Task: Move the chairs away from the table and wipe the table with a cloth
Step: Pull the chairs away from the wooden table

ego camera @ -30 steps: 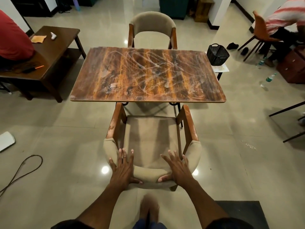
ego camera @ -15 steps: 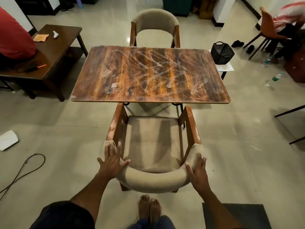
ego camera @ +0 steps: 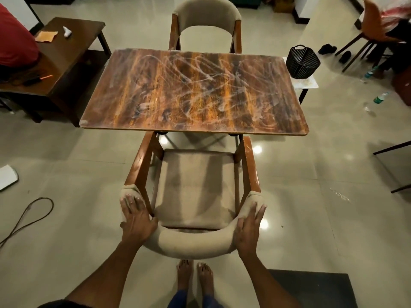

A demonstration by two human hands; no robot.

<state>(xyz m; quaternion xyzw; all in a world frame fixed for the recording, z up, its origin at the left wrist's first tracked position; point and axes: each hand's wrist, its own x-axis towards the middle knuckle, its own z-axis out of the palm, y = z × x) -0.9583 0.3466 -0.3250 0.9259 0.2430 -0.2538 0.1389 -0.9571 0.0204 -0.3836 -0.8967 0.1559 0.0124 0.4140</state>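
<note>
A wooden table (ego camera: 193, 94) smeared with whitish streaks stands in the middle of the room. A beige padded chair (ego camera: 195, 185) with wooden arms sits at its near side, its front tucked just under the table edge. My left hand (ego camera: 136, 218) grips the left end of the curved backrest and my right hand (ego camera: 249, 227) grips the right end. A second beige chair (ego camera: 205, 16) stands at the far side of the table. An orange cloth (ego camera: 45, 36) lies on the side table at the left.
A dark side table (ego camera: 64, 58) stands at the left with a seated person in red (ego camera: 15, 41). A black basket (ego camera: 302, 61) sits on a small stool at the right. A cable (ego camera: 29, 216) lies on the floor at left, a dark mat (ego camera: 311, 287) at bottom right.
My hands slid from the middle of the backrest out to its two ends and closed on it. The chair has come back a little from the table.
</note>
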